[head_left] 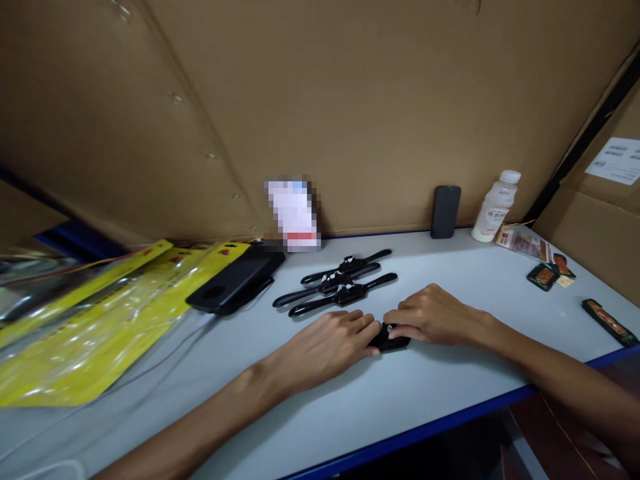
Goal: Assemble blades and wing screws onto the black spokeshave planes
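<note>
A black spokeshave (391, 343) lies low over the front part of the table, mostly covered by my fingers; a small silver round piece shows on it. My left hand (345, 333) is closed on its left end. From the other side, my right hand (425, 317) grips it, with thumb and fingers bent close to the silver piece. Just beyond my left hand, three more black spokeshaves (350, 293) lie side by side, their handles pointing left and right and pale bits showing at their middles.
Yellow-edged clear plastic packs (125, 320) cover the left side beside a black power bank (235, 283) with a cable. A blurred lit screen (295, 213), a dark phone (445, 212) and a white bottle (493, 210) stand along the cardboard wall (370, 100). Small packets (543, 277) lie right.
</note>
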Tool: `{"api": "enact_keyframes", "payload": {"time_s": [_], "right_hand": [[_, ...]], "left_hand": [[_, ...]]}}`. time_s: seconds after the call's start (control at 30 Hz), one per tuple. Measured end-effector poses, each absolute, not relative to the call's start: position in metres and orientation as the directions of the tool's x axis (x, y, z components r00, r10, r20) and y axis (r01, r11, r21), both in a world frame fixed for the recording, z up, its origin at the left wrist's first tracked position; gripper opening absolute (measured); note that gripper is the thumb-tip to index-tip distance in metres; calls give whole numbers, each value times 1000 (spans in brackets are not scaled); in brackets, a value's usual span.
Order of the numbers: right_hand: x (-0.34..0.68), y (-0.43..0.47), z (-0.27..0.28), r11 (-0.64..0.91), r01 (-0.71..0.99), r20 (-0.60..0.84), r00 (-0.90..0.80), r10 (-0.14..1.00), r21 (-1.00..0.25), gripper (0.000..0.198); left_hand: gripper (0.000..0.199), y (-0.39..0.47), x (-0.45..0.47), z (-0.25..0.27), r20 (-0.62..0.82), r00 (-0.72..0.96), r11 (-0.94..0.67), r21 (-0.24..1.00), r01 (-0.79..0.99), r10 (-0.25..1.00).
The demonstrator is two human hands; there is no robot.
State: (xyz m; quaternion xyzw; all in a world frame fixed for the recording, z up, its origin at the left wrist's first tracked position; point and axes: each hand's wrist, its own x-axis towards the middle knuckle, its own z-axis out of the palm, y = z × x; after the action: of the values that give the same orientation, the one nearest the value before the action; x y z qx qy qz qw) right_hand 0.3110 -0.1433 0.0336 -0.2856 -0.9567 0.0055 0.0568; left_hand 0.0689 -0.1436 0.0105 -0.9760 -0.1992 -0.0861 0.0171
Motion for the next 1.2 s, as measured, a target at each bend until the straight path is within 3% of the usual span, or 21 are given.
{"api": "enact_keyframes", "payload": {"time_s": [0.2,0.37,0.5,0.77,0.9,1.0,1.1,1.2], "right_hand": [[308,-146,23,864,479,144,-876,460,153,30],[305,-150,17,877,417,138,-909,394,240,28],[303,-153,13,858,431,125,-902,412,281,27],[301,-153,17,823,546,160,-836,524,158,29],[306,-153,33,788,614,154,-784,602,46,26],[308,-154,35,772,635,133,-764,631,-16,34],[304,-156,29,779,626,72,-775,627,-42,48],[300,-157,26,773,630,37,-773,634,-82,44]], "left_hand": [[48,-144,69,11,177,902,-919,33,394,393],[43,-145,69,11,147,904,-914,14,405,403],[39,-144,68,10,123,898,-906,24,422,422],[33,-146,66,12,122,858,-865,117,488,500],[33,-139,56,12,313,763,-825,197,530,566],[28,-124,45,14,439,588,-702,156,695,679],[25,-107,34,14,426,496,-567,50,822,757],[25,-93,26,10,400,466,-517,22,856,789]]}}
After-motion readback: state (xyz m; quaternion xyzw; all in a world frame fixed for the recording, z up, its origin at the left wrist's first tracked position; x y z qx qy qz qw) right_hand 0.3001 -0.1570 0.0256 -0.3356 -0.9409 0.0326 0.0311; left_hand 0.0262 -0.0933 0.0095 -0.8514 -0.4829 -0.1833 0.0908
